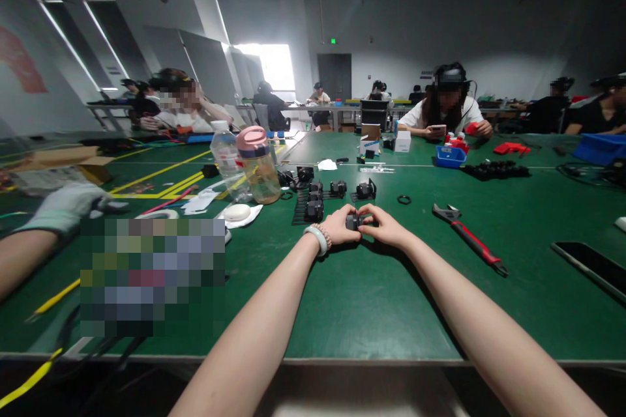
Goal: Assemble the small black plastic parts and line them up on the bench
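Observation:
Both of my hands meet over the green table [372, 300]. My left hand [338, 224] wraps round a small black part [352, 221], a bracelet and beads on its wrist. The fingertips of my right hand [384, 225] pinch the same part from the right. Just beyond them lie several black parts, among them one at the left [313, 210] and one with an upright plate [364, 189]. A black ring [403, 199] rests to the right of these. The finer details of the held part are too small to tell.
An adjustable wrench [472, 240] and a phone [591, 267] lie at the right. A lidded drink bottle [261, 169] stands left of the parts. A co-worker's gloved hand [68, 208] is far left; a person sits opposite, beyond a blue bin [450, 157].

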A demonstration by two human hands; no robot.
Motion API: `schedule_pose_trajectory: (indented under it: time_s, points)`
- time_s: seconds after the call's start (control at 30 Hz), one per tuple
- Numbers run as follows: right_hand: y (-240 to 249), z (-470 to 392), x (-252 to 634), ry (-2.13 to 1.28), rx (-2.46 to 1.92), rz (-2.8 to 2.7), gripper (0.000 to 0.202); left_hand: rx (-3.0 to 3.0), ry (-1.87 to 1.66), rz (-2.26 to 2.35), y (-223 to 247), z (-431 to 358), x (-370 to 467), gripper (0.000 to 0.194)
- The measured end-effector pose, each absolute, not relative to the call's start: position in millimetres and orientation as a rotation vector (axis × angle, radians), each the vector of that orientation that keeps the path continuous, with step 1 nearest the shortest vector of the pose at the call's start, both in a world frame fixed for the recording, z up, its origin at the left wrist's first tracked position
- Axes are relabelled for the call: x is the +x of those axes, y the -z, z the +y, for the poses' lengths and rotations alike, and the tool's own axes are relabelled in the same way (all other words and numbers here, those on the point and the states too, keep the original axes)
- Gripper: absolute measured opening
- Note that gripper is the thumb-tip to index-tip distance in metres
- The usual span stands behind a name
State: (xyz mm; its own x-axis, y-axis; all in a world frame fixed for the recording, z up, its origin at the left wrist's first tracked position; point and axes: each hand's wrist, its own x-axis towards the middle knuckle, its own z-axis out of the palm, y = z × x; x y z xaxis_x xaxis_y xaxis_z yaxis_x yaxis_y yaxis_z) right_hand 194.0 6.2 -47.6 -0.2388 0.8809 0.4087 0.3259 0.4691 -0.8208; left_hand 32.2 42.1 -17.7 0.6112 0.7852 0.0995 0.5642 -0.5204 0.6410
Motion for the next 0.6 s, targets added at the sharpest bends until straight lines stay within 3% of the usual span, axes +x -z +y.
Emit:
schedule_pose_trajectory:
  time_s: [0.6]
  points:
    - [51.2, 6.5, 195.0, -0.778, -1.048, -1.782, 0.031, 2.354, -0.489, 1.035, 24.2, 46.5, 29.3, 0.053]
